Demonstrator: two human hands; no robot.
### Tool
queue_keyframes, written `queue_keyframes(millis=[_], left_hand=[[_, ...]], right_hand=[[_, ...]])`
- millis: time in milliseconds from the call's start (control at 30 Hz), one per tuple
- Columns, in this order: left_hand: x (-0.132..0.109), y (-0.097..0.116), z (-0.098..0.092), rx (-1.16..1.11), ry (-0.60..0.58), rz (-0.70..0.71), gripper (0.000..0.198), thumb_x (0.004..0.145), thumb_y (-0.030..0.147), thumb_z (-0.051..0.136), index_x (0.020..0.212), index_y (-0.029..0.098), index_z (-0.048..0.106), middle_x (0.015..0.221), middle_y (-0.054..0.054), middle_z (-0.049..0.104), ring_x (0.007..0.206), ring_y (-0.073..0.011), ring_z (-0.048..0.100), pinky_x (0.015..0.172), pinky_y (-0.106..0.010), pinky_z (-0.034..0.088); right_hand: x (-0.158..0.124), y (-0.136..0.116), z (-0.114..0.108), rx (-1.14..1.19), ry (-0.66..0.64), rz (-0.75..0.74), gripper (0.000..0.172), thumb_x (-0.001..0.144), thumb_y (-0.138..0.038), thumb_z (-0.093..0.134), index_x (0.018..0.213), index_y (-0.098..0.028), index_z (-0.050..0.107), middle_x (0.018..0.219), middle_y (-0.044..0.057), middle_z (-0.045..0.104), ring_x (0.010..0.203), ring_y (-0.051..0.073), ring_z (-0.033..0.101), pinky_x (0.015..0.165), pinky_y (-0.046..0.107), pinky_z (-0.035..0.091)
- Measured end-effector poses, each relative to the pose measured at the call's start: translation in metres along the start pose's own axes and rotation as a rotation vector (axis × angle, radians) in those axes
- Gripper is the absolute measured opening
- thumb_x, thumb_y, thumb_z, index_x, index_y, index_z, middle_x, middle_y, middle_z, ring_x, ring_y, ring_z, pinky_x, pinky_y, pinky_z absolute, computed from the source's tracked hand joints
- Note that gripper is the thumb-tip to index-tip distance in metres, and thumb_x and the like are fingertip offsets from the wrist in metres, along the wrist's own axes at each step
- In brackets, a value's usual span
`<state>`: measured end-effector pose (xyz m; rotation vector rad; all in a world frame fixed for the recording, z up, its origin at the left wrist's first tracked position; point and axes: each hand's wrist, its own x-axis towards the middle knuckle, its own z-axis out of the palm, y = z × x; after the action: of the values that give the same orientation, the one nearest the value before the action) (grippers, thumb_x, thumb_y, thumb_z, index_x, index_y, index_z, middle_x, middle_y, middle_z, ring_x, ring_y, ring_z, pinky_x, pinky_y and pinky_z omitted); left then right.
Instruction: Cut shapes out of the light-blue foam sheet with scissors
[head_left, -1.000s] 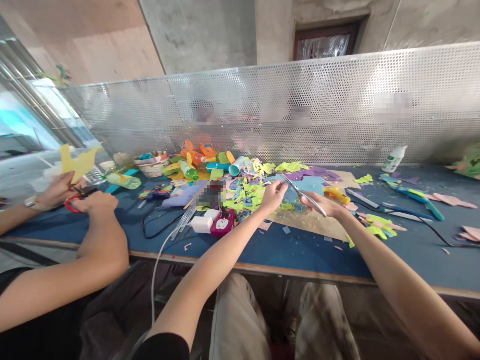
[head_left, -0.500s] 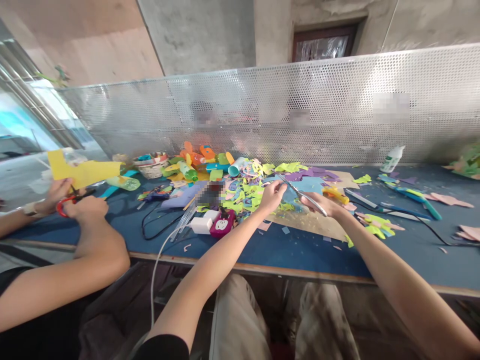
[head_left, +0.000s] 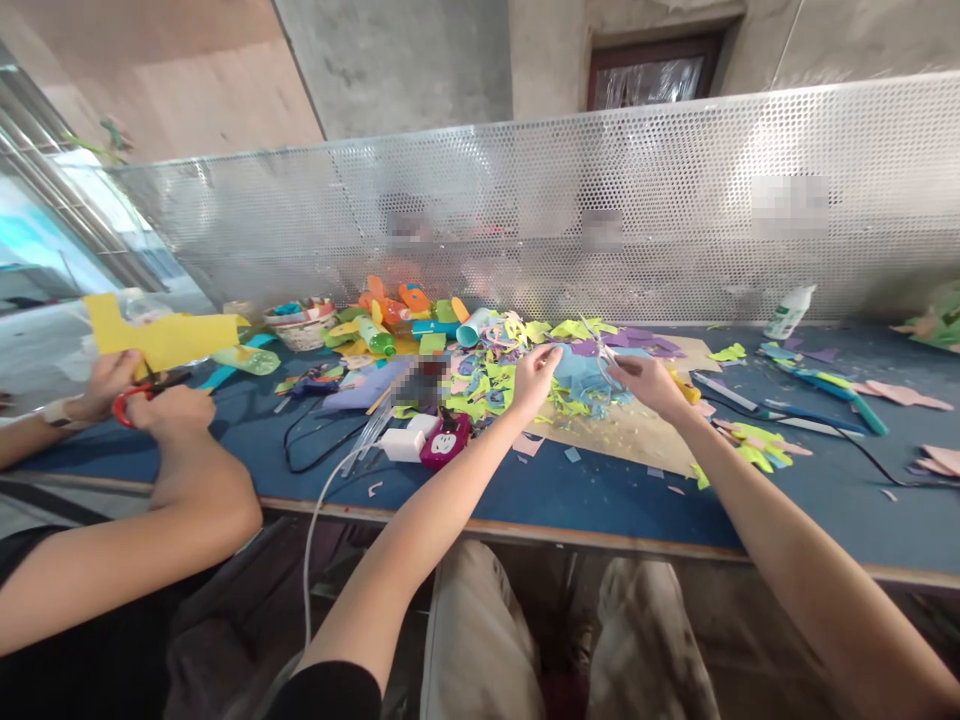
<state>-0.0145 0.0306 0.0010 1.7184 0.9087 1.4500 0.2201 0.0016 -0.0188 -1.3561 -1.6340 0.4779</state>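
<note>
My right hand (head_left: 646, 384) is closed around a slim silvery tool (head_left: 604, 352). Its thin tips point up and away, over the paper; blur hides whether it is scissors or tweezers. To its left, my left hand (head_left: 535, 380) is raised with thumb and fingertips pinched together, and anything between them is too small to make out. Light blue paper (head_left: 574, 372) lies behind and between the two hands. Yellow-green paper scraps (head_left: 491, 388) are heaped beside my left hand, and purple paper (head_left: 651, 343) lies beyond the tool.
At left, another person's hands (head_left: 161, 395) hold red-handled scissors (head_left: 124, 407) and yellow paper (head_left: 176, 342). A magenta power adapter (head_left: 445, 440) with white plugs sits near my left forearm. A glue bottle (head_left: 789, 312) stands by the perforated metal screen (head_left: 675, 220). Cutters (head_left: 814, 420) lie right.
My right hand has turned the silvery tool from lying slanted across the palm to pointing upward, shifting slightly up. My left hand stays pinched and has moved a little left and up.
</note>
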Motion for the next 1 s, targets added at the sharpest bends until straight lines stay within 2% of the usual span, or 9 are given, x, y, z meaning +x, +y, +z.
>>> queue_keyframes(millis=[33, 100, 200, 300, 400, 467, 600, 767, 1000], left_hand=[[0.001, -0.002, 0.0, -0.037, 0.005, -0.011, 0.04, 0.086, 0.053, 0.058, 0.102, 0.017, 0.066, 0.092, -0.007, 0.069, 0.073, -0.0149, 0.062, 0.065, -0.027, 0.049], [0.003, -0.005, 0.001, -0.109, 0.011, -0.048, 0.037, 0.087, 0.05, 0.059, 0.103, 0.018, 0.062, 0.087, -0.006, 0.068, 0.069, -0.0137, 0.063, 0.065, -0.027, 0.051], [0.004, -0.008, 0.004, -0.166, -0.005, -0.139, 0.033, 0.089, 0.047, 0.056, 0.105, 0.018, 0.058, 0.081, -0.005, 0.068, 0.069, -0.0146, 0.066, 0.068, -0.029, 0.055], [0.002, -0.006, 0.006, -0.168, -0.085, -0.153, 0.034, 0.089, 0.048, 0.057, 0.103, 0.017, 0.058, 0.081, -0.007, 0.069, 0.074, -0.018, 0.069, 0.071, -0.034, 0.056], [-0.002, -0.003, 0.007, -0.09, -0.175, -0.079, 0.037, 0.084, 0.05, 0.063, 0.096, 0.015, 0.065, 0.086, -0.009, 0.071, 0.076, -0.0198, 0.069, 0.072, -0.034, 0.055], [-0.004, -0.003, 0.007, -0.02, -0.205, -0.027, 0.038, 0.082, 0.051, 0.066, 0.093, 0.015, 0.07, 0.09, -0.01, 0.072, 0.081, -0.0208, 0.069, 0.074, -0.034, 0.055], [-0.004, -0.004, 0.006, 0.029, -0.213, 0.012, 0.04, 0.085, 0.053, 0.061, 0.093, 0.015, 0.073, 0.089, -0.01, 0.073, 0.08, -0.0208, 0.067, 0.074, -0.034, 0.053], [-0.004, -0.003, 0.005, 0.001, -0.203, -0.004, 0.041, 0.091, 0.05, 0.052, 0.1, 0.016, 0.071, 0.089, -0.01, 0.074, 0.082, -0.0209, 0.067, 0.07, -0.031, 0.052], [-0.001, -0.008, 0.006, 0.049, -0.192, -0.093, 0.037, 0.08, 0.048, 0.069, 0.099, 0.016, 0.075, 0.107, -0.01, 0.072, 0.098, -0.023, 0.066, 0.086, -0.033, 0.049]], right_hand=[[0.001, 0.001, -0.002, 0.053, 0.1, 0.001, 0.042, 0.082, -0.054, 0.063, 0.101, -0.017, 0.069, 0.091, 0.011, 0.077, 0.083, 0.026, 0.071, 0.072, 0.035, 0.054], [0.003, 0.0, -0.005, 0.095, 0.222, -0.045, 0.039, 0.084, -0.046, 0.063, 0.108, -0.016, 0.07, 0.106, 0.014, 0.077, 0.095, 0.027, 0.073, 0.085, 0.037, 0.055], [0.001, -0.004, -0.01, 0.019, 0.261, -0.105, 0.031, 0.088, -0.041, 0.06, 0.105, -0.017, 0.073, 0.105, 0.013, 0.078, 0.093, 0.025, 0.074, 0.086, 0.037, 0.055], [-0.005, -0.012, -0.009, -0.123, 0.224, -0.158, 0.03, 0.091, -0.043, 0.058, 0.1, -0.019, 0.074, 0.098, 0.011, 0.078, 0.085, 0.024, 0.073, 0.076, 0.034, 0.056], [-0.009, -0.02, -0.004, -0.147, 0.141, -0.21, 0.032, 0.092, -0.045, 0.058, 0.106, -0.02, 0.073, 0.102, 0.01, 0.077, 0.083, 0.022, 0.072, 0.068, 0.03, 0.056], [-0.01, -0.022, -0.001, -0.16, 0.119, -0.243, 0.031, 0.091, -0.045, 0.06, 0.103, -0.02, 0.073, 0.101, 0.01, 0.076, 0.082, 0.021, 0.071, 0.067, 0.029, 0.054], [-0.008, -0.017, -0.001, -0.197, 0.139, -0.281, 0.027, 0.092, -0.042, 0.058, 0.09, -0.019, 0.073, 0.094, 0.009, 0.074, 0.083, 0.021, 0.067, 0.069, 0.03, 0.052], [-0.007, -0.012, -0.005, -0.204, 0.15, -0.235, 0.026, 0.092, -0.037, 0.055, 0.09, -0.019, 0.073, 0.097, 0.011, 0.075, 0.085, 0.023, 0.067, 0.069, 0.031, 0.052], [-0.008, -0.015, -0.002, -0.198, 0.138, -0.25, 0.026, 0.092, -0.036, 0.056, 0.084, -0.018, 0.073, 0.092, 0.01, 0.076, 0.08, 0.021, 0.067, 0.067, 0.029, 0.05]])
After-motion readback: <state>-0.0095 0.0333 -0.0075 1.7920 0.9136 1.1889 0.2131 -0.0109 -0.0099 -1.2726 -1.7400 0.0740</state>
